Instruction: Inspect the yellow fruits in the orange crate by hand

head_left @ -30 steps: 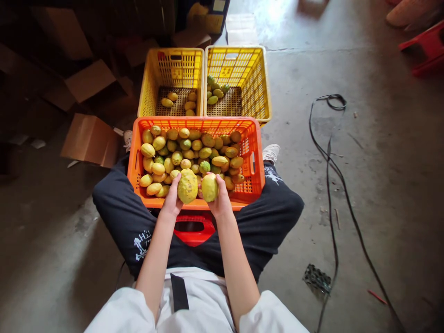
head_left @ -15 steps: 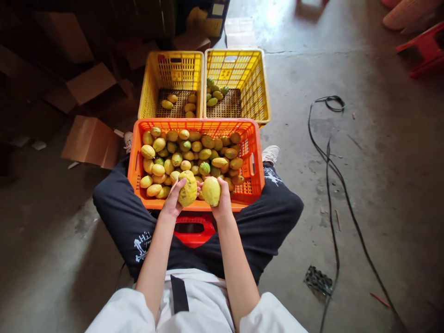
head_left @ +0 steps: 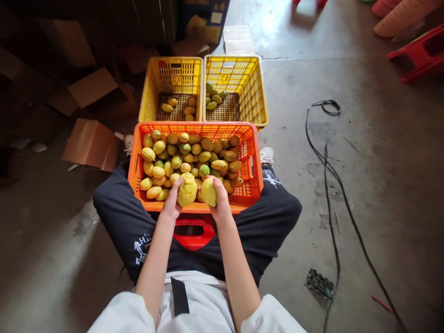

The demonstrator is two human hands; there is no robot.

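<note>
My left hand (head_left: 172, 202) is wrapped round a lumpy yellow fruit (head_left: 187, 189) that looks like a quince and has dark specks on its upper part. A smoother, pale yellow fruit (head_left: 208, 192) of similar look is in my right hand (head_left: 221, 200), the thumb resting along its side. Both are held side by side, a small gap between them, above the near edge of an orange crate (head_left: 194, 207). In that crate lie many yellow and greenish fruits (head_left: 176, 161); the hands hide some of them.
Beyond the orange crate stand two yellow crates, the left one (head_left: 145, 92) with several yellow fruits, the right one (head_left: 262, 92) with several green ones. Open cardboard boxes (head_left: 88, 143) lie at left. A black cable (head_left: 342, 185) runs over the floor at right, near a red stool (head_left: 416, 60).
Both fruits are turned a little in my hands, the right one showing a different side. The view has shifted slightly. Both hands keep their hold.
</note>
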